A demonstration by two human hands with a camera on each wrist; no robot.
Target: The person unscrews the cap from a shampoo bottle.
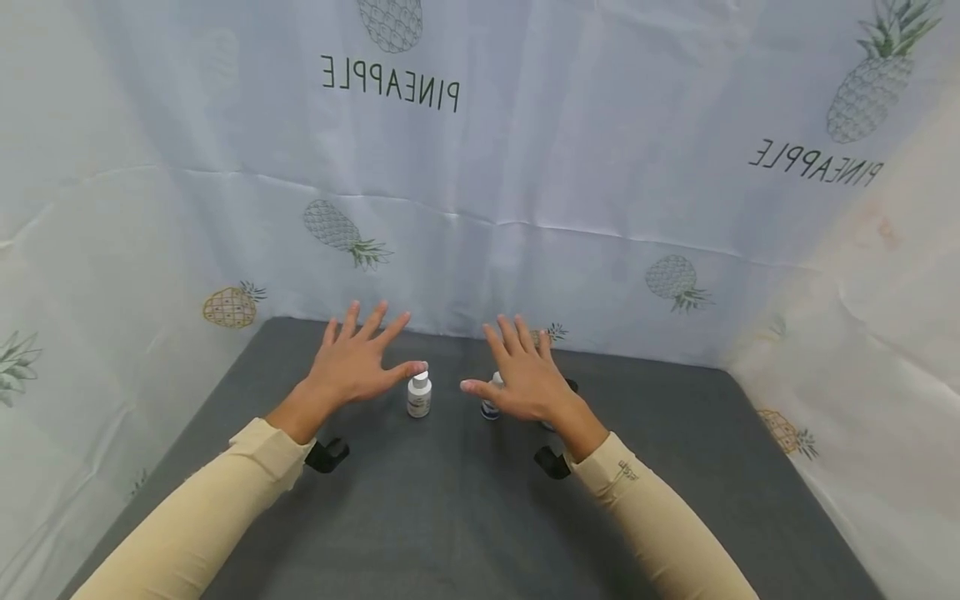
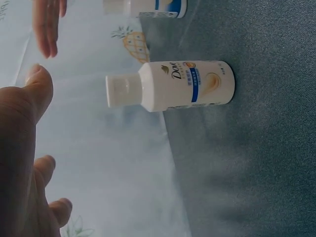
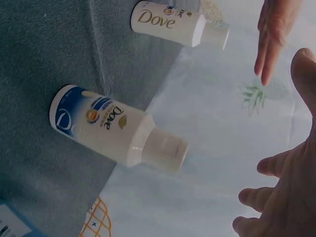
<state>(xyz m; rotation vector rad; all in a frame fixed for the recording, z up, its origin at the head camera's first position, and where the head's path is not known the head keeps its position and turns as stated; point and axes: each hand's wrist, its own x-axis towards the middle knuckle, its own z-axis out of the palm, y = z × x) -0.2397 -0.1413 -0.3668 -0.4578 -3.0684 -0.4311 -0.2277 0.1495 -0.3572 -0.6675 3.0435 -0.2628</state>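
Observation:
Both hands hover over the table with fingers spread and nothing held. My left hand (image 1: 354, 362) is nearest a small white Dove bottle (image 1: 419, 397), its thumb overlapping the cap in the head view. That bottle (image 2: 190, 85) stands upright, with a blue band on its label. Beyond my right hand (image 1: 527, 379) stands a second white Dove bottle (image 1: 490, 408), partly hidden by the hand. In the right wrist view this bottle (image 3: 106, 123) shows a blue lower part and a white flip cap. Fingers and bottles are apart in both wrist views.
A dark grey cloth covers the table (image 1: 420, 517). Behind the right wrist, another object (image 1: 549, 425) is mostly hidden; the right wrist view shows a blue and white corner (image 3: 17, 222). White pineapple-print curtains (image 1: 525, 167) enclose the back and sides. Each wrist carries a black mount (image 1: 327, 455).

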